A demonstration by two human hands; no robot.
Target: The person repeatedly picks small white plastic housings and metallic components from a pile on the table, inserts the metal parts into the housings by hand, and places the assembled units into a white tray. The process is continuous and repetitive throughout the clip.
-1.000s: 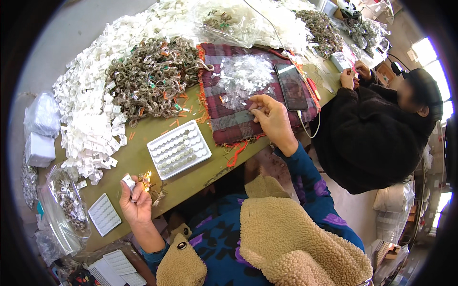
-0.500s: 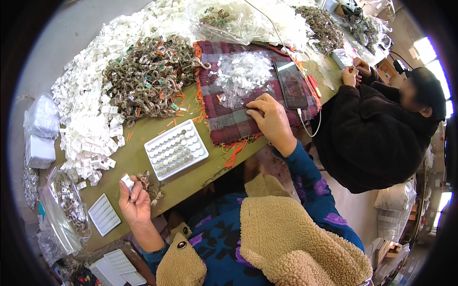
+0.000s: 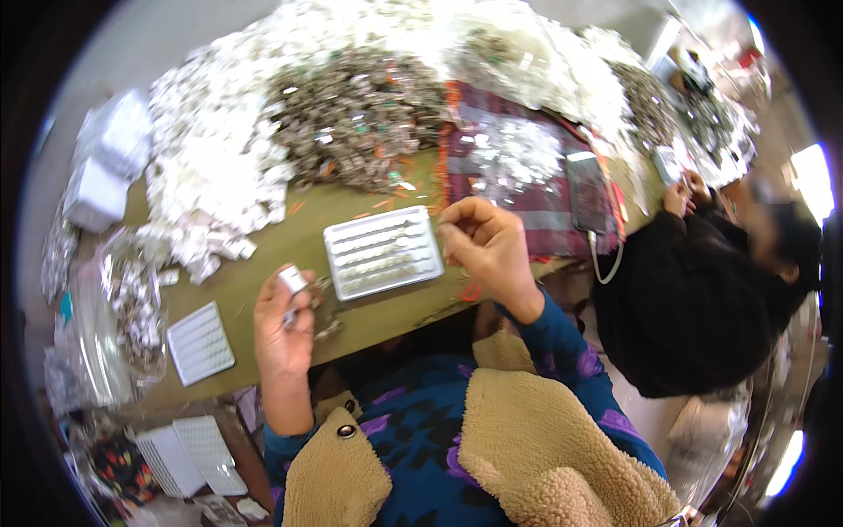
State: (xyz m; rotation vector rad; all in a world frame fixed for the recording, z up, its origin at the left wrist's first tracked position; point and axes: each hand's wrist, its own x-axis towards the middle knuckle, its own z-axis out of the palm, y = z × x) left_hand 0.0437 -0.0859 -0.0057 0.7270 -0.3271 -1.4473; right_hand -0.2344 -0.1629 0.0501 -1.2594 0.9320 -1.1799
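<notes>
The white tray (image 3: 395, 285) was smooth plastic. The plaid cloth (image 3: 555, 215) looked woven and matt, the tan fleece (image 3: 527, 430) nubbly, the phone (image 3: 587, 195) glossy.

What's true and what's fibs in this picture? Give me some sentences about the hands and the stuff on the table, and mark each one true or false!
1. The left hand is holding a small white piece. True.
2. The phone lies on the checked cloth. True.
3. The right hand is holding that phone. False: it is near the right end of the bigger white tray.
4. The smaller white tray is to the right of the checked cloth. False: it is over on the left, past the left hand.
5. The other person wears bright yellow. False: the clothes are dark.
6. A brownish pile sits left of the checked cloth. True.
</notes>
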